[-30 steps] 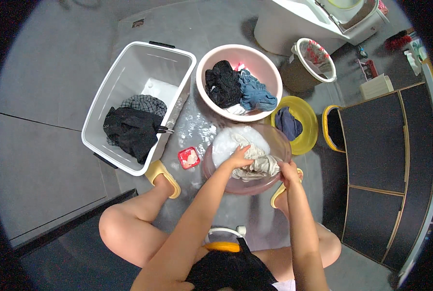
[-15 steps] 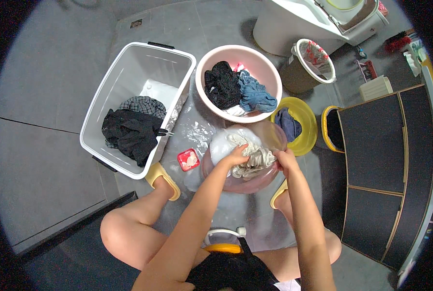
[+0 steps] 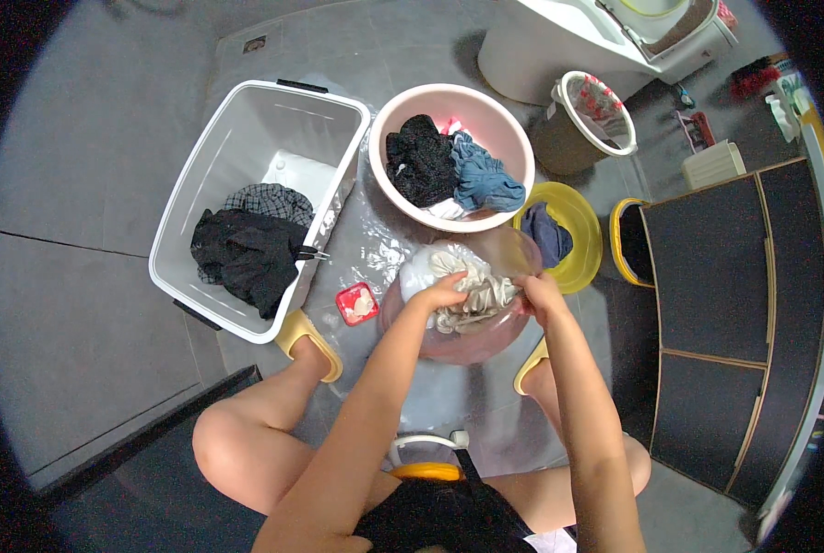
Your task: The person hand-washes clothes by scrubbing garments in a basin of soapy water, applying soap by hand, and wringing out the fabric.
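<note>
A wet beige garment (image 3: 476, 307) lies bunched in a see-through pink basin (image 3: 421, 341) on the floor between my feet. My left hand (image 3: 445, 291) is closed on its left part, thumb on top of the folds. At the basin's right side, my right hand (image 3: 543, 293) pinches the garment's right end, its fingertips partly hidden. White wet cloth (image 3: 415, 273) shows to the left of the beige folds. Just left of the basin sits a small red tub (image 3: 357, 304) with a pale lump in it.
A pale pink basin (image 3: 384, 175) holds black, blue and white clothes. Dark clothes lie in a large white bin (image 3: 167, 249). A yellow basin (image 3: 594, 253) with a blue cloth, a lined waste bin (image 3: 569, 138) and a dark cabinet (image 3: 707, 276) stand to the right.
Folds of the beige garment have shifted a little between my hands. Both hands keep their hold in nearly the same place, and the view has moved slightly.
</note>
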Demonstrator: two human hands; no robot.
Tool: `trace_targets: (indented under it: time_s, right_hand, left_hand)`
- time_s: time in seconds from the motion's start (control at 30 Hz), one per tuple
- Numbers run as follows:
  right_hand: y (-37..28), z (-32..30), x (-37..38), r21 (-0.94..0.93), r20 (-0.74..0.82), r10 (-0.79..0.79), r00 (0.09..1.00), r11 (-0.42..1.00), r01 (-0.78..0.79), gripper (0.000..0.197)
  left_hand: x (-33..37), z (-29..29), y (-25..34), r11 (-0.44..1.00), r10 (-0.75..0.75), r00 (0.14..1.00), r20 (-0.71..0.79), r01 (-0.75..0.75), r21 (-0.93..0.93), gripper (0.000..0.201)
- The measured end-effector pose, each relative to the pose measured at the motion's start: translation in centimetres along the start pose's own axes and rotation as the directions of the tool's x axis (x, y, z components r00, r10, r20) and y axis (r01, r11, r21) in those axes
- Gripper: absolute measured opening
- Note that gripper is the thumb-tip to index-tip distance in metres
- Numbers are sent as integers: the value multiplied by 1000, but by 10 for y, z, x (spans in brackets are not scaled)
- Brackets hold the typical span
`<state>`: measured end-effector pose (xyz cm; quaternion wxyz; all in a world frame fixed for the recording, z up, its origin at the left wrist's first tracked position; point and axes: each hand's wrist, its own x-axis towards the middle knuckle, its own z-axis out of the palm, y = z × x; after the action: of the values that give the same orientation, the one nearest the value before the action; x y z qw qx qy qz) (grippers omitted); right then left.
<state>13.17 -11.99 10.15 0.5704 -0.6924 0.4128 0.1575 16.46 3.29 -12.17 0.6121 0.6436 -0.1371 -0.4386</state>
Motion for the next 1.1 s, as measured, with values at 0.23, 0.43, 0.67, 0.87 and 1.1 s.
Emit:
trace_targets:
  time_s: [0.23, 0.43, 0.67, 0.87, 1.1]
  right_hand:
    - [-9, 9, 2, -46, 45, -4, 999, 999, 6, 15]
    - [-13, 6, 6, -77, 8, 3, 1000, 997, -2, 15]
    - [-17, 8, -7, -54, 28, -67, 997, 996, 69, 22]
    - [79, -45, -11, 35, -51, -84, 995, 996, 86, 37]
    - [206, -47, -15, 213, -70, 112, 991, 972, -95, 53]
  left_hand:
    - [-13, -17, 14, 989, -149, 987, 61, 149, -1, 72]
    - [-21, -14, 35, 973, -222, 969, 109, 227, -36, 70]
    - [-17, -12, 14, 987, -161, 983, 89, 162, -11, 76]
    - [-29, 48, -8, 879, 56, 886, -461, 175, 443, 93]
    - [-46, 59, -14, 889, -233, 702, -673, 434, 145, 56]
